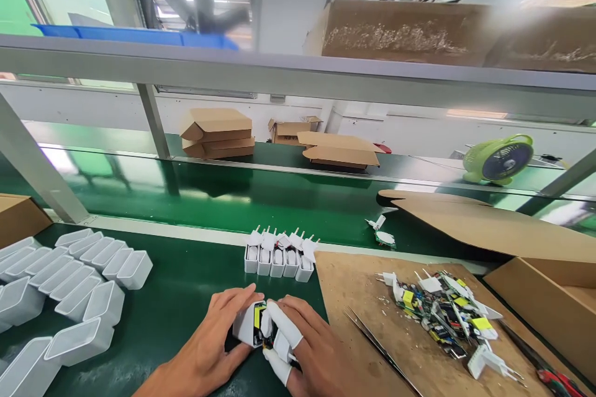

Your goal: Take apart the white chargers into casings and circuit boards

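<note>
Low over the green work surface, my left hand [209, 341] is closed around a white plastic charger housing [244, 325] lying on its side. My right hand [314, 344], white covers on its thumb and forefinger, grips a white plug piece [282, 347] at the housing's open end. A circuit board with a yellow-wrapped part [257, 315] shows in that opening; how deep it sits is hidden. Just beyond my hands stands a row of several white housings [278, 263] with pronged plug pieces at their tops.
Many white housings [106, 304] lie at left. On a brown board [344, 285] at right are tweezers [384, 350], a heap of circuit boards [447, 310] and red-handled pliers [549, 378]. A cardboard box [549, 298] stands beyond. A metal shelf [288, 77] crosses above.
</note>
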`<state>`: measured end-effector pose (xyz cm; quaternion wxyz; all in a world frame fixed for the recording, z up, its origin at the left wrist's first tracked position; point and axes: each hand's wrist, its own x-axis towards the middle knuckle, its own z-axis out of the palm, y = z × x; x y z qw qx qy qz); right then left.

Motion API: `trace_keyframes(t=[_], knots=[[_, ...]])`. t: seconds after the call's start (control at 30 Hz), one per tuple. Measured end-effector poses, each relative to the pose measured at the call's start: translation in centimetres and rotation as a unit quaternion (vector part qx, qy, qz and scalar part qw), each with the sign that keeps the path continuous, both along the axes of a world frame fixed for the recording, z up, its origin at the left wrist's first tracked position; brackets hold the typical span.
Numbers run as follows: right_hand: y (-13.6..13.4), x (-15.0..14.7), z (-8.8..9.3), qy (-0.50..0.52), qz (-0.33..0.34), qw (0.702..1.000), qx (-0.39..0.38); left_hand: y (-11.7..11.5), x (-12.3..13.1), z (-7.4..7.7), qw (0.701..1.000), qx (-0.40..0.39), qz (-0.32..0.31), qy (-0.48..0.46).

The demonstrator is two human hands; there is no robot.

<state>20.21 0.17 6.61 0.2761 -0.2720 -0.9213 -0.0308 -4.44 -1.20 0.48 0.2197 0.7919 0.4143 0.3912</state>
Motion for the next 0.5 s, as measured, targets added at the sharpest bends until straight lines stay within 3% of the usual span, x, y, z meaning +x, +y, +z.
trace_keyframes(t=[0.2,0.37,0.5], knots=[[0.5,0.6,-1.1,-0.01,0.028,0.999,-0.025,0.1,0.0,-0.3,1.0,-0.008,-0.03,-0.001],[0.8,0.9,-1.6,-0.033,-0.001,0.997,-0.076,-0.3,0.2,0.4,1.0,-0.014,-0.014,-0.011],[1.0,1.2,-1.5,-0.043,0.017,0.997,-0.056,-0.7,0.7,0.7,0.999,-0.013,-0.026,-0.042]])
